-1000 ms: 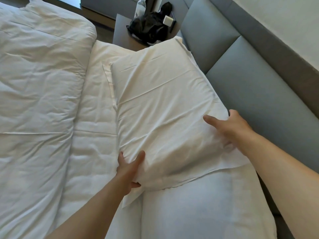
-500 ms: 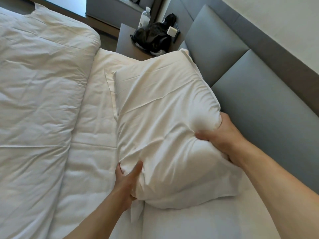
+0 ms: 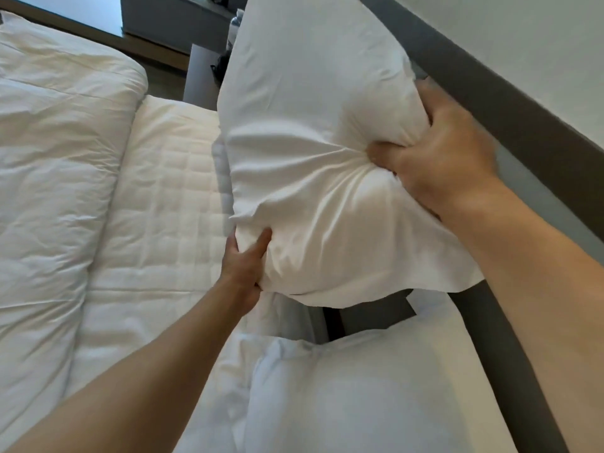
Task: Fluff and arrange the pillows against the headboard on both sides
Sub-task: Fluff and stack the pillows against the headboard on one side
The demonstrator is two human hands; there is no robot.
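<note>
A white pillow (image 3: 310, 132) is held up off the bed, standing on end in front of the grey headboard (image 3: 510, 103). My left hand (image 3: 243, 269) grips its lower left corner from below. My right hand (image 3: 438, 152) is clenched into its right edge, bunching the case into deep creases. A second white pillow (image 3: 369, 393) lies flat below, next to the headboard. The bottom flap of the raised pillow's case hangs loose above it.
A thick white duvet (image 3: 55, 191) is folded back over the left part of the bed, baring the quilted mattress pad (image 3: 163, 204). A bedside table (image 3: 199, 73) with a bottle and a dark bag stands behind the pillow, mostly hidden.
The pillow has been lifted off the bed and tipped upright toward the headboard. My right hand has dug deeper into its edge. The camera has moved closer.
</note>
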